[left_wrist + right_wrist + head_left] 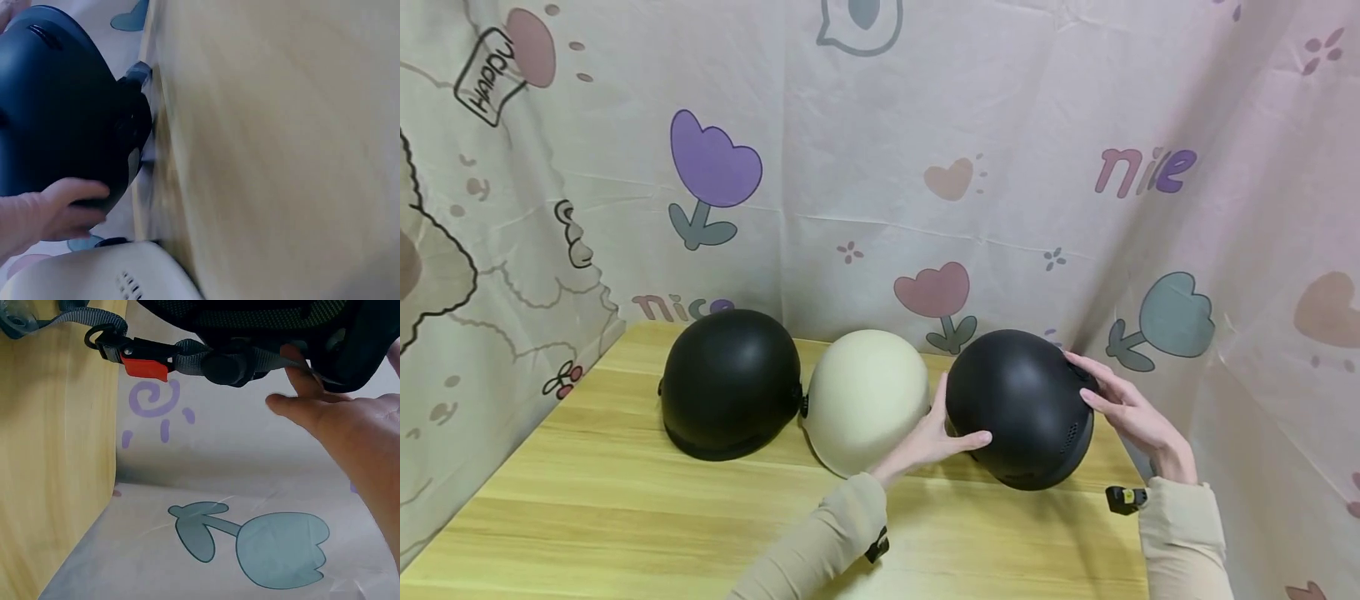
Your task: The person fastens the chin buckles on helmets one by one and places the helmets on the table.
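Both hands hold the right-hand black helmet (1015, 400), which is tilted and partly raised off the table. My left hand (934, 433) grips its left side, the thumb across the front of the shell and the fingers behind. My right hand (1138, 412) holds its right side near the rim. In the left wrist view the left hand (53, 209) is blurred against the dark shell. The right wrist view has the helmet's padded underside, a grey strap with a red buckle (145, 367), and the right hand (337, 419) with fingers under the rim.
A cream helmet (865, 400) stands just left of the held one, close to my left forearm. Further left is another black helmet (730, 383). The wooden table (625, 517) meets a patterned cloth (850, 167) at the back and sides.
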`<state>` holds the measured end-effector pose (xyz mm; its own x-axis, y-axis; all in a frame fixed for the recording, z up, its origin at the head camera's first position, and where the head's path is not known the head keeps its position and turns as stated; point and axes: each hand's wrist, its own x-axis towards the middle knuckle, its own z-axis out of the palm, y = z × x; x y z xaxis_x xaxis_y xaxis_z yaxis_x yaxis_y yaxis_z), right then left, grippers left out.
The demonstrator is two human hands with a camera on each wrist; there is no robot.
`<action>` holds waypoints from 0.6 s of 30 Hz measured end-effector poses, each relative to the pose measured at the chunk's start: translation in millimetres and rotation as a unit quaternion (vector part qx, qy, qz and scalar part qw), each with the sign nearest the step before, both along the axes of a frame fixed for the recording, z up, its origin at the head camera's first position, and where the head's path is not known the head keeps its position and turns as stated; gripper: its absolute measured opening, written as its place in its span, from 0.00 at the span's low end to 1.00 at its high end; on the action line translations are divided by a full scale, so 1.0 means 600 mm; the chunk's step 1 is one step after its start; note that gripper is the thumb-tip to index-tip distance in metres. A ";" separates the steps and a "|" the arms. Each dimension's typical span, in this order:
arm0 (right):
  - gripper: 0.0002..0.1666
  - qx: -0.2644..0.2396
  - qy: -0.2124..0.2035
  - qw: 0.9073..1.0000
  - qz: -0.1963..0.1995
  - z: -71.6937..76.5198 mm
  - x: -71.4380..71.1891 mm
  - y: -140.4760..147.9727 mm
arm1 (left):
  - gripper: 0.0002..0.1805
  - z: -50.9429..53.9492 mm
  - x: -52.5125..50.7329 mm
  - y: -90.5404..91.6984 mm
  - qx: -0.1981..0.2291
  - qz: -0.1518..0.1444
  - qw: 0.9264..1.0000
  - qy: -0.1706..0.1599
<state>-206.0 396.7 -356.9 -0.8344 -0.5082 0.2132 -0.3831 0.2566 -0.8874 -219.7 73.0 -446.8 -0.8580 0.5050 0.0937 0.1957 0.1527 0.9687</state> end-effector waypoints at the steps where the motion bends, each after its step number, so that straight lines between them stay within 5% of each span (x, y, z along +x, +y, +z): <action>1: 0.34 -0.001 0.000 1.000 -0.002 -0.001 0.000 -0.001 | 0.66 -0.004 0.001 0.000 -0.005 -0.005 1.000 -0.013; 5: 0.29 0.015 0.012 0.996 -0.088 0.002 0.001 -0.015 | 0.65 -0.014 0.003 0.001 -0.001 -0.026 0.998 -0.049; 10: 0.29 0.134 0.035 0.960 -0.244 0.014 0.002 -0.044 | 0.65 -0.014 0.008 0.003 -0.019 -0.038 0.998 -0.043; 12: 0.31 0.177 0.055 0.950 -0.250 0.020 0.002 -0.051 | 0.64 -0.011 0.009 0.004 -0.028 -0.037 0.998 -0.031; 18: 0.35 0.232 0.089 0.950 -0.189 0.027 0.006 -0.051 | 0.64 -0.007 0.016 0.007 -0.049 -0.028 0.998 -0.005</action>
<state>-202.1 366.4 -340.9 -0.9476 -0.2533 0.1947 -0.3195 0.7536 -0.5745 -210.4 77.1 -451.1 -0.8288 0.5585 0.0329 0.1962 0.2351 0.9520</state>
